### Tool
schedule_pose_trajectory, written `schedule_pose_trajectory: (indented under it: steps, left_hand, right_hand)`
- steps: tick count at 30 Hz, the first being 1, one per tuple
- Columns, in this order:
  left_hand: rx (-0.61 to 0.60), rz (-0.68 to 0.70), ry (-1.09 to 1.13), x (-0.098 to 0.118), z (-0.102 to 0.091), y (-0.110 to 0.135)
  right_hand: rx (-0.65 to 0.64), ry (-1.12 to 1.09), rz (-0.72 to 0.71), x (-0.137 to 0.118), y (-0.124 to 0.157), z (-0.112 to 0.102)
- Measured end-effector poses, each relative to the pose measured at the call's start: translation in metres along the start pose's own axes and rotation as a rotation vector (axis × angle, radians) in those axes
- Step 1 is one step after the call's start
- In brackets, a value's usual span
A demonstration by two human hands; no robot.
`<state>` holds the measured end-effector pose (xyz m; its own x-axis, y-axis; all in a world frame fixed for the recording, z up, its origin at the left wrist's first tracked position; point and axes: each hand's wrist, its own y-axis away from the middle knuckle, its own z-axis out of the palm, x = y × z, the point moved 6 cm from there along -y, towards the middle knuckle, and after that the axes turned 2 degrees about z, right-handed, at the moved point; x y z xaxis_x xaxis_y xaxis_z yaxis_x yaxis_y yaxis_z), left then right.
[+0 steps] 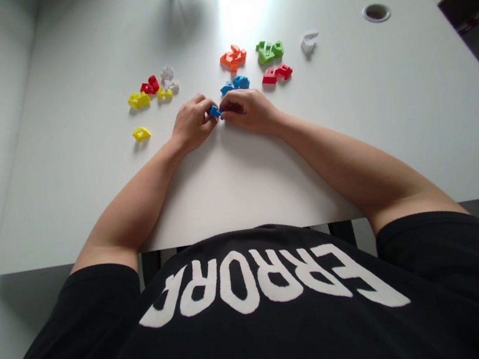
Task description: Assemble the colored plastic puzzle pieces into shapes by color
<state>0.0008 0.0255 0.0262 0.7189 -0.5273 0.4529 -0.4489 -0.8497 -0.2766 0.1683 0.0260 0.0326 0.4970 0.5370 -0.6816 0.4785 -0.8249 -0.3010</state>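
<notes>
Black T-shirt (227, 352) closest to camera, white lettering (239, 282) across it, both forearms out over the white table (250, 190). Blue piece (214, 111) is at the fingertips, right in the gap between the two hands, near the table surface. Left hand (194, 122): fingers curled in, thumb and fingertips nearly closed, pinching the piece's left part. Right hand (252, 110): also curled, thumb and index tips closed on its right end. Can't tell if it's one part or two joined; too small. Loose blue parts (241, 82) sit just beyond the right hand's knuckles. Behind those, orange parts (233, 58); to their right, green parts (270, 52), with red parts (269, 76) on the near side. Lone yellow part (141, 134) lies left of the left hand, well apart from it.
</notes>
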Motion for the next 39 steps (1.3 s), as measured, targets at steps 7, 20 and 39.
schedule_pose_trajectory:
  steps: [7, 20, 39]
  left_hand:
    - [-0.02, -0.02, -0.02, 0.002, 0.001, 0.0]
    - [-0.023, 0.005, -0.026, 0.003, -0.002, 0.002]
    - [-0.041, -0.004, -0.031, 0.0, 0.002, 0.005]
  right_hand:
    - [0.017, -0.033, -0.067, 0.006, -0.001, 0.003]
    - [0.027, -0.062, -0.089, 0.011, -0.001, 0.006]
    - [-0.008, -0.043, -0.056, 0.014, 0.001, 0.007]
